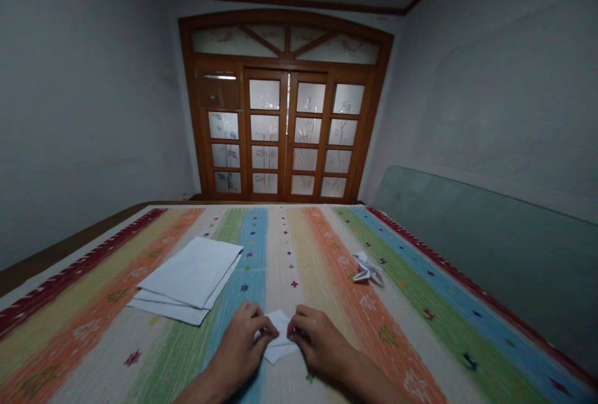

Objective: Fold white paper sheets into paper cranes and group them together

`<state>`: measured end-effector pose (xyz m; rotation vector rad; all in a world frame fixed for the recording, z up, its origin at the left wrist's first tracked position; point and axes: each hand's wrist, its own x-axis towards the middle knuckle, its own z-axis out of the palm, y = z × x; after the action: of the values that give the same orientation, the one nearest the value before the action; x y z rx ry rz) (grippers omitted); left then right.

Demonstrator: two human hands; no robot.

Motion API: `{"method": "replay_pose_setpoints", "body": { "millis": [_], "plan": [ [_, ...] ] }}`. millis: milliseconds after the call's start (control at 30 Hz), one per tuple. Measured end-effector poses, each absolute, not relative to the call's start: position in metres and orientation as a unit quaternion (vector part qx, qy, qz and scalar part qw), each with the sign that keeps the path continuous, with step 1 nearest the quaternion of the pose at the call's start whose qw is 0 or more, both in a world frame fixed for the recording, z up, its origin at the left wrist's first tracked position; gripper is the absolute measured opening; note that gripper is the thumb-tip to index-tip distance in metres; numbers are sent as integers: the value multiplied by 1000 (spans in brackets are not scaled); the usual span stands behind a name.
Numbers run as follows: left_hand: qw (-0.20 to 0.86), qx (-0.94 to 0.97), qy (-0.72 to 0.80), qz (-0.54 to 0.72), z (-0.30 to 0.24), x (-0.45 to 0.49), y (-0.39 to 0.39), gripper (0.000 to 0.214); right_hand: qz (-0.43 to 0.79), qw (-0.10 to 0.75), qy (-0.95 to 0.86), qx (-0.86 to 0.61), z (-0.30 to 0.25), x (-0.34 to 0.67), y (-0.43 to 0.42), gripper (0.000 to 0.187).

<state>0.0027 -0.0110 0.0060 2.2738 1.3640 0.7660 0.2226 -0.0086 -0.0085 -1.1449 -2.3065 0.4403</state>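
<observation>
Two hands (238, 348) half-hide what looks like folded paper (280, 351)

My left hand (240, 348) and right hand (320, 342) are bare, with slim fingers. My forearms (200, 391) are bare too, down to the bottom of my view.

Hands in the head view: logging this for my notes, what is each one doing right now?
Left hand: closed, holding the folded white paper at its left side.
Right hand: closed, holding the same paper at its right side.
</observation>
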Motion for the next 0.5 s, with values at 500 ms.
{"method": "replay_pose_setpoints", "body": {
  "millis": [500],
  "plan": [
    [147, 794, 521, 278, 12, 8, -16, 8, 164, 280, -808, -492, -9, 212, -10, 15]
  ]
}}
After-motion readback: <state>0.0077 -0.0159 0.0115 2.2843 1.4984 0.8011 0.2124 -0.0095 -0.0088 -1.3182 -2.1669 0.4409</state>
